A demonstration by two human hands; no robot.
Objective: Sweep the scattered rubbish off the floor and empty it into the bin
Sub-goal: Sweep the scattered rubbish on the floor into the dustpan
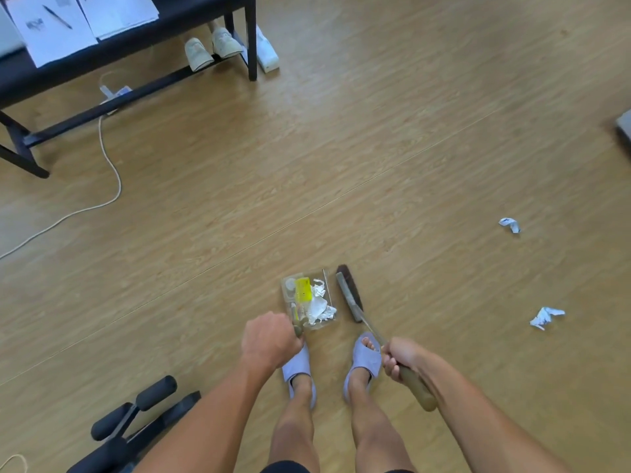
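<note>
A clear dustpan (286,285) rests on the wooden floor just ahead of my feet, holding crumpled white paper, a yellow wrapper and other bits. My left hand (269,339) is closed around the dustpan's handle. My right hand (397,360) grips the wooden handle of a long broom, whose dark brush head (350,292) lies on the floor right beside the pan. Two crumpled paper scraps lie loose to the right: one (510,224) farther off, one (545,317) nearer. No bin is in view.
A black bench-like table (136,46) with papers and a pen stands at the top left, shoes (211,47) beneath it. A white cable (109,165) runs across the floor at left. Black padded exercise equipment (136,418) sits at the bottom left. A grey object (624,126) shows at the right edge.
</note>
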